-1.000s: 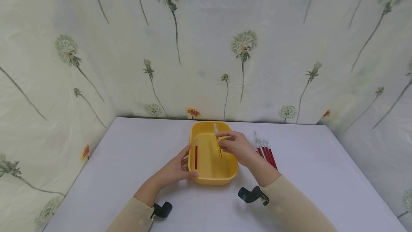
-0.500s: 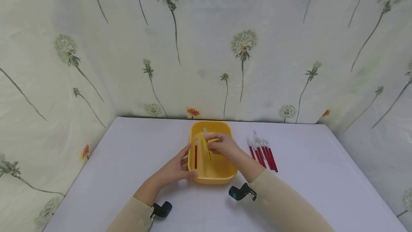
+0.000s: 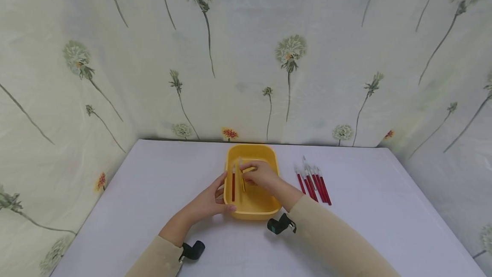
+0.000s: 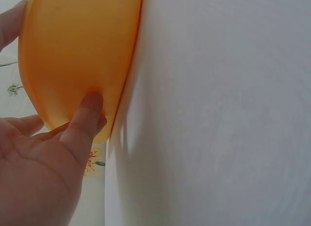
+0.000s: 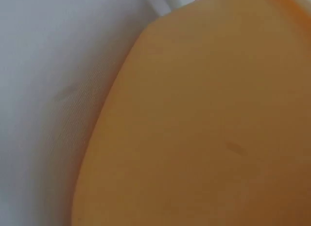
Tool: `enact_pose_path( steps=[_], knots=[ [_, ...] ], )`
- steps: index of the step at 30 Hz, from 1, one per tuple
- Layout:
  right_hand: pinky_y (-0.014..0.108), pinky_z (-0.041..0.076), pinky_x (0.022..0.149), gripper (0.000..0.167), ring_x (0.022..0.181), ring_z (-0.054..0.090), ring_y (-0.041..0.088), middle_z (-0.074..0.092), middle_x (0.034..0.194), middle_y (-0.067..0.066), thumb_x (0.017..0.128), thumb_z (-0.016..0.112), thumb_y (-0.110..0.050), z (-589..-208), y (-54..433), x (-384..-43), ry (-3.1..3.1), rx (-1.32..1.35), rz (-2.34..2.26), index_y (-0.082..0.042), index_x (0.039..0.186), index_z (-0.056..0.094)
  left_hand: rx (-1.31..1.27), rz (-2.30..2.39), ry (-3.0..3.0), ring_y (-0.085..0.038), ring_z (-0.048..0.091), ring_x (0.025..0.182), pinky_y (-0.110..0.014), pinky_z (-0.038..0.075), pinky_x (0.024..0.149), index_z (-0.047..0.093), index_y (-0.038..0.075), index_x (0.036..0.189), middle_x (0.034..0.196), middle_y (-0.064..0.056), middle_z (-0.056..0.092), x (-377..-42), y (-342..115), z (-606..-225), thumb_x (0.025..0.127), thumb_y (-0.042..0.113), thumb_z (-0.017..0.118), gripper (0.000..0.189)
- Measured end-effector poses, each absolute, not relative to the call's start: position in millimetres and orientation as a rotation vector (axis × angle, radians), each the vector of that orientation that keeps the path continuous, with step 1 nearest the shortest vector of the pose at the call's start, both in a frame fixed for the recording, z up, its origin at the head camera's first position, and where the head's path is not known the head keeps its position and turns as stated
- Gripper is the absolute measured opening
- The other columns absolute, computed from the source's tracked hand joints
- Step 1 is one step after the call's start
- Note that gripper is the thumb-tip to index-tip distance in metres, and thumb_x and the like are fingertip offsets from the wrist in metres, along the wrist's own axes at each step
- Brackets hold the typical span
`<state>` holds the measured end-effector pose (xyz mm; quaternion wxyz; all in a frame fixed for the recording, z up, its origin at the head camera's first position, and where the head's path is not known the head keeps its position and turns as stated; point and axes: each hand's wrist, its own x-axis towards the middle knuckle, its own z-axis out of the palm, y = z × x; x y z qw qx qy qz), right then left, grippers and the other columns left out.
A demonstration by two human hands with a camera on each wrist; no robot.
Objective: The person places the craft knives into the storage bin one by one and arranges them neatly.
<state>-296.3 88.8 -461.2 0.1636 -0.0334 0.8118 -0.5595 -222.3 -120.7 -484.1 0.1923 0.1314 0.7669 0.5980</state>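
A yellow plastic tray (image 3: pixel 253 216) stands on the table in the head view. My left hand (image 3: pixel 207 201) grips its left side, thumb at the near left corner and fingers along the wall. In the left wrist view the fingers (image 4: pixel 87 114) press against the tray's outer wall. A red-handled paintbrush (image 3: pixel 233 186) lies lengthwise inside, near the left wall. Over the tray, my right hand (image 3: pixel 262 175) pinches a yellow-handled paintbrush (image 3: pixel 243 184) just right of the red one, roughly parallel to it. The right wrist view is mostly filled by the tray wall (image 5: pixel 170 114).
Several red-handled paintbrushes (image 3: pixel 316 186) with pale tips lie in a loose bunch on the white table (image 3: pixel 369 208), to the right of the tray. A flower-patterned cloth (image 3: pixel 238 101) hangs behind the table's far edge.
My right hand has moved left across the tray with the yellow-handled paintbrush, bringing it beside the red one. More of the bunch on the right shows. My left hand stays at the tray.
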Motion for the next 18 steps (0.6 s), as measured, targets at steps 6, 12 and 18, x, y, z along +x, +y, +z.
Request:
enact_pose_path(
  steps=[6,12,18],
  knots=[
    [0.023,0.054,0.066,0.025,0.075,0.060,0.015,0.066,0.097,0.007,0.089,0.070,-0.003,-476.9,89.3,-302.0,2.305,-0.124,-1.573,-0.002,0.114,0.072,0.347,1.658,2.161,-0.033,0.046,0.138,-0.042,0.045,0.107,0.007,0.019,0.163,0.166,-0.010,0.017,-220.8,-121.3,-484.3,0.085,0.024,0.083,0.109],
    [0.022,0.052,0.060,0.025,0.068,0.059,0.014,0.065,0.089,0.007,0.088,0.070,-0.003,-480.8,85.2,-303.0,2.315,-0.113,-1.560,-0.001,0.113,0.072,0.359,1.659,2.163,-0.034,0.048,0.136,-0.043,0.046,0.107,0.006,0.018,0.163,0.166,-0.011,0.017,-220.7,-122.1,-484.8,0.085,0.024,0.082,0.109],
    [0.022,0.051,0.059,0.023,0.067,0.058,0.015,0.063,0.084,0.006,0.089,0.070,-0.005,-476.2,81.8,-302.1,2.365,-0.125,-1.470,-0.002,0.112,0.071,0.376,1.661,2.160,-0.034,0.047,0.137,-0.043,0.045,0.107,0.005,0.019,0.163,0.167,-0.010,0.015,-221.1,-122.3,-484.5,0.086,0.024,0.081,0.108]
  ],
)
